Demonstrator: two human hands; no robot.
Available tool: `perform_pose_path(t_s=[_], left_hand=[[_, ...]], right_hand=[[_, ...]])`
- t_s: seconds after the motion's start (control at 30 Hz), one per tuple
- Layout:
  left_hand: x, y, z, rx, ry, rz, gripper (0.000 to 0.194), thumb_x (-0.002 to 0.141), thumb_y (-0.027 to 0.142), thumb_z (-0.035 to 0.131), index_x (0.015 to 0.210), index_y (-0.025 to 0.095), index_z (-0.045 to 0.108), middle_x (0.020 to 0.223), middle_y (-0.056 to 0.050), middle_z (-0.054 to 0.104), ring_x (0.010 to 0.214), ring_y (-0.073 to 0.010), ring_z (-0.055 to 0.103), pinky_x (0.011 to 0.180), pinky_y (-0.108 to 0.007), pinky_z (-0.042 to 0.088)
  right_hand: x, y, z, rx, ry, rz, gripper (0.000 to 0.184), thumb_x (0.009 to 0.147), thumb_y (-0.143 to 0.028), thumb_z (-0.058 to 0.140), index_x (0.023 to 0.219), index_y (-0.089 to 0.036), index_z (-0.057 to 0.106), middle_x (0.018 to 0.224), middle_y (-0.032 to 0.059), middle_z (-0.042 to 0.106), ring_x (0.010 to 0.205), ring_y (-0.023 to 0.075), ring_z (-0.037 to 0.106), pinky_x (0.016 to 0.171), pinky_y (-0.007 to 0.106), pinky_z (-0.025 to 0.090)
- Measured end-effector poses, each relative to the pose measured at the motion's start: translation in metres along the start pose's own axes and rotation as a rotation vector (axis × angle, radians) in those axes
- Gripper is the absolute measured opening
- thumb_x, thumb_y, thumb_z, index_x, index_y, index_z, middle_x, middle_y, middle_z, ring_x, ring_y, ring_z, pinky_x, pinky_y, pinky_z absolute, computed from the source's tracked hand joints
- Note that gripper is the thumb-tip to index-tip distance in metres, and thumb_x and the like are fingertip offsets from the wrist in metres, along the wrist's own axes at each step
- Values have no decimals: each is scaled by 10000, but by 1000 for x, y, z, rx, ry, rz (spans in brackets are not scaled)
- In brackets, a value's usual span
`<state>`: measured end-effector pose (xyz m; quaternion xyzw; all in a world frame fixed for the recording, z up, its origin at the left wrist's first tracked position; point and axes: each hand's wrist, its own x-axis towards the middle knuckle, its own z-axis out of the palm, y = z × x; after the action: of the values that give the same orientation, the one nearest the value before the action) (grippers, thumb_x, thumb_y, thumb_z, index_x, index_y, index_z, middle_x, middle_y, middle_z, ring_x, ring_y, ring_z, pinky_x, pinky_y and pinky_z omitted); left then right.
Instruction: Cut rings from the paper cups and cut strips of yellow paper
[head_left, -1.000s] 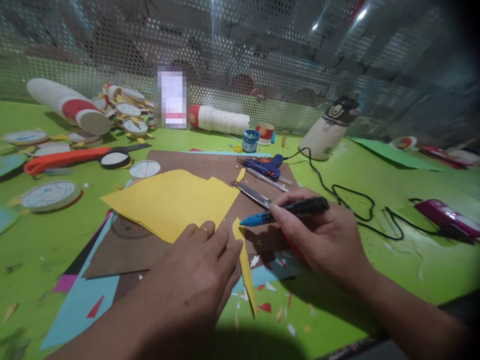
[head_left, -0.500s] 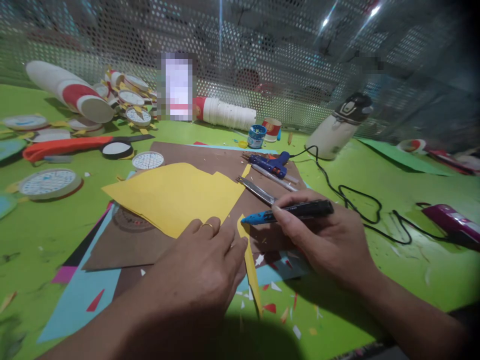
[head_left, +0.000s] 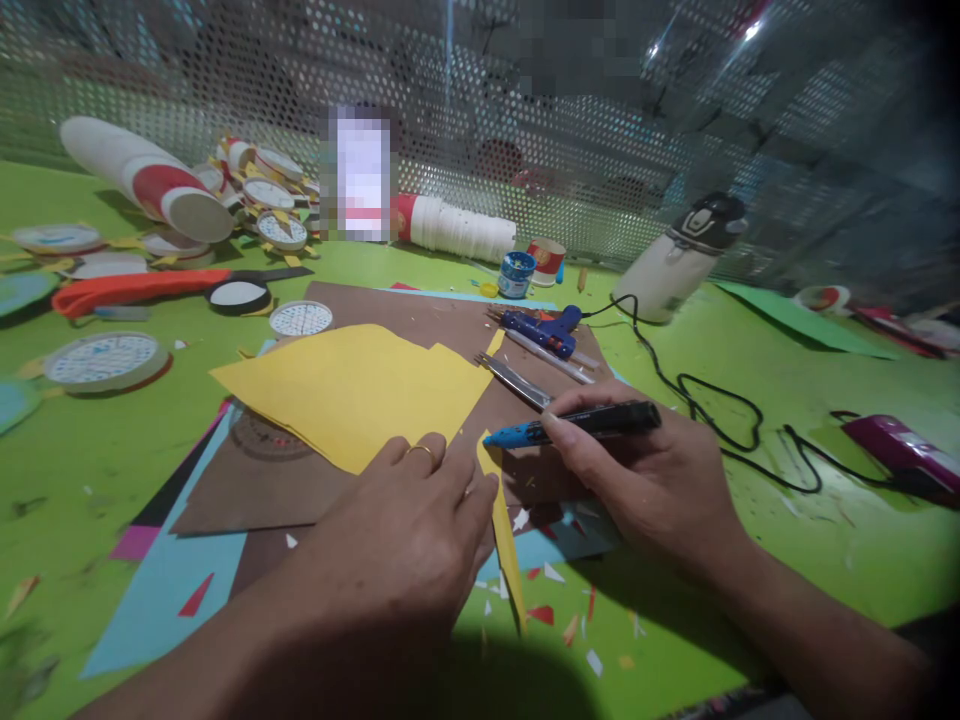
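My right hand (head_left: 652,475) holds a blue-tipped marker pen (head_left: 600,425) in a writing grip, its tip at the upper end of a narrow yellow paper strip (head_left: 510,560). Fingers curled down, my left hand (head_left: 420,530) pins that strip at its left edge, the fingertips partly hidden. Beyond the knuckles lies a large yellow paper sheet (head_left: 352,385) on brown paper (head_left: 255,500). A metal compass-like tool (head_left: 517,382) rests just past the pen, beside a clear glue stick (head_left: 551,357) and a blue glue gun (head_left: 544,328).
At left are orange-handled scissors (head_left: 142,290) and decorated cup discs (head_left: 109,360). Stacked paper cups (head_left: 457,225), a paint jar (head_left: 517,275) and a white bottle (head_left: 675,260) stand or lie at the back. A black cord (head_left: 667,370) curves across the right; paper scraps (head_left: 540,614) litter the front.
The view has shifted slightly. Both hands keep nearly the same place, and the marker tip stays at the strip's upper end.
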<state>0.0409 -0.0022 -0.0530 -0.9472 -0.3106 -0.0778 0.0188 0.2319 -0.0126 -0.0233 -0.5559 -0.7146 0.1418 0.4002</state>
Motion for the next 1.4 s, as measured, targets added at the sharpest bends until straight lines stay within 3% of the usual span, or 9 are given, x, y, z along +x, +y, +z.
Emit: perform_pose_path(t_s=[0.27,0.5,0.83,1.1,1.4], left_hand=[[-2,0,1,9,28,11,300,915,272,361,1021,136,607,856,-121,620,760,-261,547,658,-402,412],[-1,1,-2,11,8,-3,262,904,264,393,986,152,616,829,-108,621,764,-265,549,640,-396,402],[-3,1,-1,14,17,5,273,916,248,362,964,156,614,844,-111,609,753,-267,526,618,-383,371],[-3,2,-2,28,14,-4,231,908,265,407,960,170,610,846,-86,622,729,-223,515,630,-348,356],[-2,1,0,45,43,8,243,901,273,412,965,170,622,848,-94,632,723,-235,526,624,-361,360]], right_hand=[[3,-1,1,-36,-10,-32,62,831,-253,599,794,-211,626,568,-32,644,461,113,605,438,187,505],[10,-9,-3,7,-176,-59,79,851,-259,556,799,-215,596,623,-11,647,497,125,614,439,196,509],[10,-13,-2,154,-206,146,42,785,-180,584,793,-220,594,534,-53,623,401,116,605,374,194,500],[7,-15,1,118,-113,200,34,807,-193,573,781,-199,594,504,-61,611,367,102,578,349,177,475],[7,-14,-4,-142,82,-58,97,797,-209,586,706,-192,612,546,-36,596,435,102,540,407,193,441]])
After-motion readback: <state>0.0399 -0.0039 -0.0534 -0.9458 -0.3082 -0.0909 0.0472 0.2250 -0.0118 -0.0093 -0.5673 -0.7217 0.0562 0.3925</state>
